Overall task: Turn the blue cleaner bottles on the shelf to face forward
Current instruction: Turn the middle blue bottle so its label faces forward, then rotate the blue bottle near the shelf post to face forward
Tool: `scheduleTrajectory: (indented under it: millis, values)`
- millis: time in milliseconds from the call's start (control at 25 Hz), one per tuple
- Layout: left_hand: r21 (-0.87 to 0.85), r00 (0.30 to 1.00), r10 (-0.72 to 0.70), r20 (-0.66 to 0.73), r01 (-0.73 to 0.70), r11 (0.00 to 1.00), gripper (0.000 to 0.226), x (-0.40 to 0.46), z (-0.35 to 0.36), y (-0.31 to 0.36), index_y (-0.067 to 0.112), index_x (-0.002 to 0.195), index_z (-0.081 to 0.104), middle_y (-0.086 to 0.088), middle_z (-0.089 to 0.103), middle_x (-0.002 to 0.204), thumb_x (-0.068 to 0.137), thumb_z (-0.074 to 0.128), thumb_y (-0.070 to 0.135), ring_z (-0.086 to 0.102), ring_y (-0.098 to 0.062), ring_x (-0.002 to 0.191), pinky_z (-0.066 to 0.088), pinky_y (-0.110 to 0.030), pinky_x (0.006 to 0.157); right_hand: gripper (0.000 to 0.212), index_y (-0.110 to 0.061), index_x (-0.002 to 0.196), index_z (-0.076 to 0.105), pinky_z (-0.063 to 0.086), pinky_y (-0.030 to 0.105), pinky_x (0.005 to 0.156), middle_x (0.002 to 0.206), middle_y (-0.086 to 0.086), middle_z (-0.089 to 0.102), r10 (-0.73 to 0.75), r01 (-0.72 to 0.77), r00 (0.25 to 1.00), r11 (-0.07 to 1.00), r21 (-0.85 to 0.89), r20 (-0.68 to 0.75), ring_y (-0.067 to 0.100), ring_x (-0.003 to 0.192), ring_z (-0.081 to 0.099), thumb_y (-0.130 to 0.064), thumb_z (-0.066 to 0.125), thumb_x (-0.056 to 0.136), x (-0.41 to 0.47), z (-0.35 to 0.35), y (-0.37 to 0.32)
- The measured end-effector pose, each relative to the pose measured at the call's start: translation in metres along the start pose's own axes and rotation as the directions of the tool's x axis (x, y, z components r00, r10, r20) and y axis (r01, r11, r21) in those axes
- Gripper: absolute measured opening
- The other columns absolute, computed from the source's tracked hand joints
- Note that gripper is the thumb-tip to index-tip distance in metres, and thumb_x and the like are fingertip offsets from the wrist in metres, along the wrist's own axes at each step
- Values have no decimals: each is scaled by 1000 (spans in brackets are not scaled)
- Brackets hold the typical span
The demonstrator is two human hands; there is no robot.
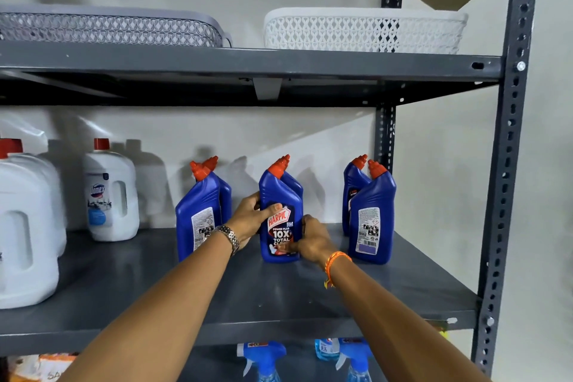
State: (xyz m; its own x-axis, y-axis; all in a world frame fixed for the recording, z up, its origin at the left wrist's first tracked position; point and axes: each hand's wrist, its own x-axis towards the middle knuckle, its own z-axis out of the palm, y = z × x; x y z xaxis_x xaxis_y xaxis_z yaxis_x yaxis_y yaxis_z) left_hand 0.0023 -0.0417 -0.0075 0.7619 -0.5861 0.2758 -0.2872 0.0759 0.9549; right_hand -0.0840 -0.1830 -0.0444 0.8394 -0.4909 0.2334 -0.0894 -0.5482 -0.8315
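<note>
Blue cleaner bottles with red caps stand in pairs on the grey middle shelf (279, 298). The middle front bottle (279, 195) shows its front label toward me. My left hand (251, 219) grips its left side, thumb over the label. My right hand (311, 239) holds its lower right edge. A second bottle (294, 183) stands right behind it. The left front bottle (198, 211) and the right front bottle (372, 214) show their back labels. Another bottle (353, 186) behind the right one is partly hidden.
White jugs with red caps (110, 192) (24, 226) stand at the shelf's left. On the shelf above sit a grey basket (108, 28) and a white basket (362, 31). Blue spray bottles (263, 360) stand on the shelf below. The rack's upright post (505, 164) is at right.
</note>
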Motion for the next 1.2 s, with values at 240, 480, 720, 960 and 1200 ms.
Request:
scheduleTrajectory:
  millis: [240, 480, 720, 960, 1200]
  values:
    - [68, 999, 3, -51, 0, 998, 46, -11, 4, 10, 8, 132, 58, -17, 69, 126, 88, 73, 10, 66, -37, 121, 54, -52, 103, 61, -13, 119, 50, 54, 25, 79, 113, 5, 66, -66, 68, 997, 996, -50, 36, 18, 98, 62, -11, 87, 71, -13, -15, -3]
    - [159, 723, 339, -602, -307, 938, 34, -32, 36, 33, 26, 97, 64, 5, 71, 92, 78, 79, 2, 71, -10, 84, 60, -23, 81, 70, -26, 106, 48, 47, 6, 59, 91, -6, 61, -116, 196, 813, 977, 82, -571, 3, 74, 61, -16, 96, 56, -56, -127, 17]
    - [164, 976, 207, -67, -194, 967, 43, 0, 152, 42, 9, 133, 57, -9, 66, 129, 94, 67, 22, 64, -20, 118, 52, -35, 105, 74, -9, 114, 48, 51, 29, 71, 110, 9, 68, 131, -87, 943, 984, 154, -307, 24, 93, 66, -5, 94, 56, -39, -150, 56]
    - [-49, 989, 82, 120, -77, 996, 29, 28, 186, 22, 4, 127, 57, -9, 66, 109, 100, 56, 13, 65, -18, 94, 57, -27, 82, 57, -4, 125, 64, 59, 47, 93, 118, 15, 74, 104, -76, 980, 984, 161, -168, 30, 102, 72, -3, 85, 72, -20, -149, 82]
    - [188, 949, 313, -28, -302, 934, 36, 19, 180, 65, 17, 130, 58, -10, 66, 121, 98, 58, 33, 70, -25, 99, 61, -33, 83, 55, -14, 130, 60, 61, 46, 92, 120, 5, 73, -29, 81, 986, 946, 314, -165, 20, 103, 71, -11, 82, 80, -28, -170, 55]
